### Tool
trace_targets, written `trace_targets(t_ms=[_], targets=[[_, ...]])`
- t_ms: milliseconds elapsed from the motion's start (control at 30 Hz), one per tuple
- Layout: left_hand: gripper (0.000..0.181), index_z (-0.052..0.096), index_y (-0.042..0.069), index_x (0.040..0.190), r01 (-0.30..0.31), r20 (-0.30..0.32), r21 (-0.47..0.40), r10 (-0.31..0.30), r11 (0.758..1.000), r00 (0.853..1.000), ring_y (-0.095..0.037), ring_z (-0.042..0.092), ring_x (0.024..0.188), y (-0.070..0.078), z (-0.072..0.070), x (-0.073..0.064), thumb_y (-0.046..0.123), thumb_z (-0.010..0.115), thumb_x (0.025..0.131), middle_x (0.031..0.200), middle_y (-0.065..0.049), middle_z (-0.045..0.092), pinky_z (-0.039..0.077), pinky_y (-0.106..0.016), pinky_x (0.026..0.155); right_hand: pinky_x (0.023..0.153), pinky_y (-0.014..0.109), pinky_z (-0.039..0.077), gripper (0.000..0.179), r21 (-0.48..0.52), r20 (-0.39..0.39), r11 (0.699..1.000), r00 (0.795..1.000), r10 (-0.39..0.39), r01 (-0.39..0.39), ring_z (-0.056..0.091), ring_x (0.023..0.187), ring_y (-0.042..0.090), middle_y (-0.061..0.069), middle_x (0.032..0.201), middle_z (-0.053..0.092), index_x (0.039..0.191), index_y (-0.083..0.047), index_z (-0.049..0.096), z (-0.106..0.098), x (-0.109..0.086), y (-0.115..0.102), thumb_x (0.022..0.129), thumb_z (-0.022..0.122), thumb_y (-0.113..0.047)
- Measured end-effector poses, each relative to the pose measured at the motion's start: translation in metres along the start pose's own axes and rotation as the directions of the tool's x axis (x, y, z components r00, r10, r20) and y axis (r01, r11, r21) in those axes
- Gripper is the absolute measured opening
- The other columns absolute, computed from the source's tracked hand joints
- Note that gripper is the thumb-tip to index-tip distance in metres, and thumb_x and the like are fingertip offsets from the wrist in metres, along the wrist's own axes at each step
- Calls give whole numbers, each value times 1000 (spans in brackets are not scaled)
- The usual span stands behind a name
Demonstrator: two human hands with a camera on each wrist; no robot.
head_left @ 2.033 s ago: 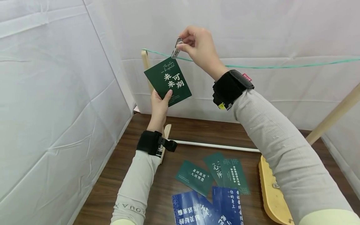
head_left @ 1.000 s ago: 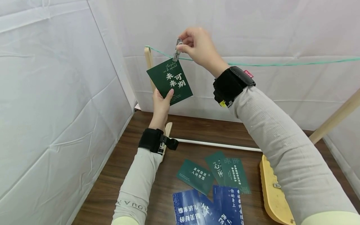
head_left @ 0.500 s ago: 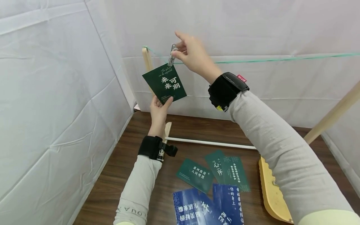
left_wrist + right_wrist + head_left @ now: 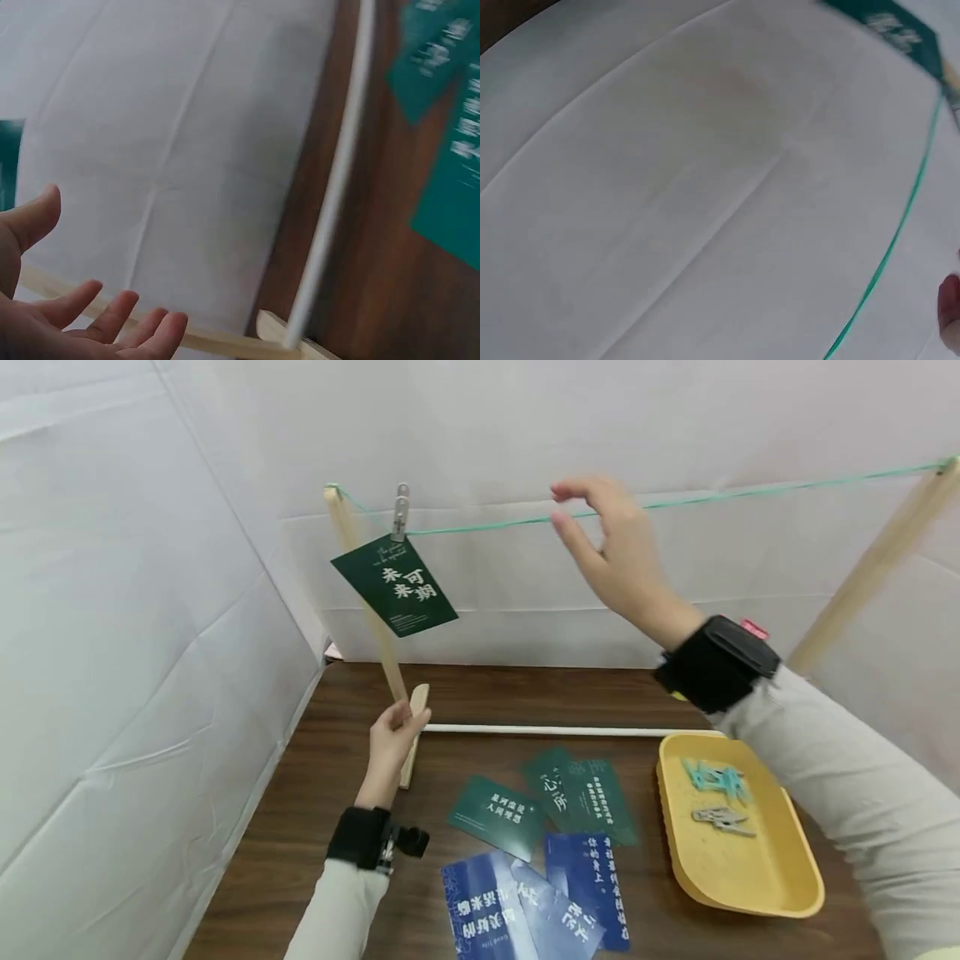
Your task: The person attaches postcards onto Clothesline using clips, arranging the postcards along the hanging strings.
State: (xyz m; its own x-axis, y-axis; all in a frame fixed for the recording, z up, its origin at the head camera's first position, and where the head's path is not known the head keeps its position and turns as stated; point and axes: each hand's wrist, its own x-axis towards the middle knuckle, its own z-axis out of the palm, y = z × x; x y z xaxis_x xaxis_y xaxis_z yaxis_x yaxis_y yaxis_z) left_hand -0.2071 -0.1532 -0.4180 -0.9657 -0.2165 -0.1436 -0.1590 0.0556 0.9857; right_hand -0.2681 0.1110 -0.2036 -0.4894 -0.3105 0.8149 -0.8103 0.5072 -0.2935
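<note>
A dark green card (image 4: 397, 589) with white writing hangs tilted from the green string (image 4: 487, 527), caught at its top corner by a silver clothespin (image 4: 401, 514). Below it my left hand (image 4: 390, 739) is lowered beside the wooden post, fingers spread and holding nothing; the left wrist view shows its loose fingers (image 4: 120, 315). To the right of the card, my right hand (image 4: 618, 556) is in the air by the string, thumb and fingers parted with nothing between them. Only a fingertip (image 4: 949, 300) of it shows in the right wrist view.
On the brown table lie several green cards (image 4: 498, 814) and blue cards (image 4: 487, 906), partly overlapping. A yellow tray (image 4: 750, 889) at right holds teal clothespins (image 4: 718, 781) and silver ones (image 4: 723, 820). Wooden posts (image 4: 877, 564) carry the string; a white rod (image 4: 555, 730) runs low between their bases.
Both hands have let go: the right released the clothespin and moved right, the left released the card and dropped down. The card now hangs from the string. The view has turned rightward, showing the whole tray.
</note>
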Motion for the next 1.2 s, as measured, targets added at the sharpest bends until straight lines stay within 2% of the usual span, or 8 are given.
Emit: trace_targets(t_ms=[133,400,567,767,900,1033,1133,1200], targets=[[56,42,-2,137,-60,66,245,45,968,997,-41,47,122,-29,-16,-24,19,64,90,133,-26,46,44,-47,99,84,35,44,20,-95,24,995,999,-38,40,55,98,34,26,101,62,105,11,60,-30,-39,27,94,52,-4],[43,55,-6,122,-176,254,568,32,804,967,-20,52,82,-68,-9,-73,28,57,94,100,-17,57,44,-31,69,75,41,45,13,-224,231,951,936,265,-214,55,86,32,22,91,62,99,9,61,-72,-141,88,92,54,-1],[51,55,-5,120,-204,337,664,-45,719,940,-33,56,92,-79,4,-95,31,68,86,103,-21,54,49,-47,76,70,47,49,12,-322,413,885,792,450,-335,59,80,33,21,87,64,95,7,62,-79,-210,126,92,56,-2],[65,52,-4,116,-216,419,719,-164,661,893,-40,47,97,-88,22,-108,26,84,69,107,-23,47,47,-57,79,55,37,45,16,-520,441,717,573,690,-464,55,61,26,18,70,57,82,7,57,-70,-283,153,93,51,-4],[75,47,-4,118,-200,380,764,-179,613,907,-43,45,99,-97,29,-100,19,89,60,109,-25,44,45,-61,77,49,36,40,32,-625,400,590,440,804,-511,52,53,25,15,60,53,67,2,52,-50,-308,172,96,50,-13],[78,46,-5,115,-211,331,832,-154,513,931,-44,47,97,-101,29,-104,21,91,56,105,-25,45,46,-59,73,54,40,45,35,-673,425,504,275,862,-541,59,63,32,20,71,60,75,3,59,-36,-317,184,94,55,-26],[74,46,-4,108,-238,321,858,-114,455,940,-40,48,91,-105,31,-105,24,90,57,99,-24,47,46,-53,71,55,41,46,29,-678,415,475,241,877,-562,59,67,34,22,77,61,80,3,59,-34,-324,193,91,57,-24],[71,46,-3,105,-232,314,857,-109,461,943,-38,48,89,-106,32,-104,23,90,57,97,-23,48,46,-51,72,54,41,45,25,-671,406,474,252,878,-570,58,65,33,20,74,60,77,3,57,-35,-328,198,89,56,-20]])
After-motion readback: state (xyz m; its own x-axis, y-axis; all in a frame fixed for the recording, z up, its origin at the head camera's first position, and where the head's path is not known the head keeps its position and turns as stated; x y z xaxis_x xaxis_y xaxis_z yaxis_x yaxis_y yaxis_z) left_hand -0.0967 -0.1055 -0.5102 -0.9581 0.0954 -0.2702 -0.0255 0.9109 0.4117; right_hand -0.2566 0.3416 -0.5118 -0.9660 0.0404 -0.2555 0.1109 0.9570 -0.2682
